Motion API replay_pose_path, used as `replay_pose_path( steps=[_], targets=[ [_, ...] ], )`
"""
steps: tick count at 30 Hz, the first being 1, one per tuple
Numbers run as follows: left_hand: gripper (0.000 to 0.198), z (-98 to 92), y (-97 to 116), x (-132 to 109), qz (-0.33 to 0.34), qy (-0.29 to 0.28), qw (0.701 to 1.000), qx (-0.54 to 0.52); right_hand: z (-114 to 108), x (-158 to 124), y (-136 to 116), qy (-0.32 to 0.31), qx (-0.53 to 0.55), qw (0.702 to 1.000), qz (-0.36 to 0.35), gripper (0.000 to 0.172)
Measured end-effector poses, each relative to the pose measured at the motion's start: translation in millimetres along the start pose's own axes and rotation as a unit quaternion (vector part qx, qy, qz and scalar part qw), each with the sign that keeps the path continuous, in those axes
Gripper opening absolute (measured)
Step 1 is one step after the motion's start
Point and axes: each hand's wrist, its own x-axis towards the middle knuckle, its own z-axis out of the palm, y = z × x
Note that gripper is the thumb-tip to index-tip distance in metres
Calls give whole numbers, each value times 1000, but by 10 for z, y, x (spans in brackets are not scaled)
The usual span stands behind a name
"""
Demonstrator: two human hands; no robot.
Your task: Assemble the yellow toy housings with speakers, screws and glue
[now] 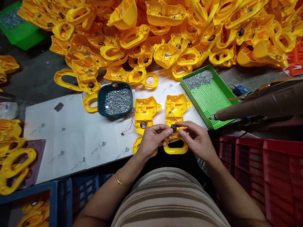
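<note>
A small round black speaker [173,127] is pinched between the fingertips of my left hand [155,138] and my right hand [197,138]. It is above a yellow plastic shell half [174,105] with a loop handle toward me, and thin wires run near it inside the shell. Left of this lies a second yellow shell half [144,108], open side up, with a round speaker [143,125] seated in it. My left hand covers part of that shell's handle end. Red and dark wires [129,126] trail from its left side onto the white board.
A dark teal basket [100,104] of screws and a green tray [201,107] with screws stand on the white board [71,132]. Yellow shells [127,37] are heaped behind. A brown-sleeved arm [255,99] reaches in from the right, above red crates [260,170]. A blue crate [54,205] is lower left.
</note>
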Motion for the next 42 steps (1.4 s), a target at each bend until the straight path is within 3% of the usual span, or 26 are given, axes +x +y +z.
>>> replay_pose_path(
  steps=[7,10,13,14,16,18,20,22,25,27,30,32,35,37,42],
  targets=[
    [36,-4,-20,-13,-14,-45,999,-5,48,2,39,-10,137,990,39,26],
    [36,-39,24,-44,-9,-71,996,50,-20,11,67,-1,141,990,22,21],
    [29,-97,176,-20,100,-9,975,196,-133,-15,94,53,86,995,-14,16],
    [26,-111,245,11,168,25,951,259,-165,-31,101,61,60,996,-22,16],
    [21,-112,392,106,307,65,866,390,-199,-72,111,47,7,998,-32,16],
    [21,-67,516,222,381,31,761,524,-184,-114,110,19,-42,998,-48,17],
    [24,18,591,328,375,-35,670,640,-136,-151,100,4,-79,994,-72,18],
    [26,120,611,402,337,-105,602,717,-83,-178,85,-3,-104,990,-90,18],
    [19,241,586,468,311,-149,551,760,-39,-208,68,-10,-128,987,-95,19],
    [12,270,570,513,320,-137,568,746,-38,-219,65,-17,-136,986,-96,19],
    [15,227,583,604,322,-63,658,678,-52,-198,68,-24,-155,983,-92,18],
    [23,163,605,653,312,16,695,647,-57,-145,72,-4,-188,979,-85,18],
    [34,74,620,638,299,76,683,662,-41,-18,81,46,-260,961,-84,18],
    [40,36,602,562,286,67,682,670,-16,71,88,62,-306,946,-89,20],
    [43,-13,436,298,249,57,710,656,68,188,110,58,-406,909,-76,19]
  ],
)
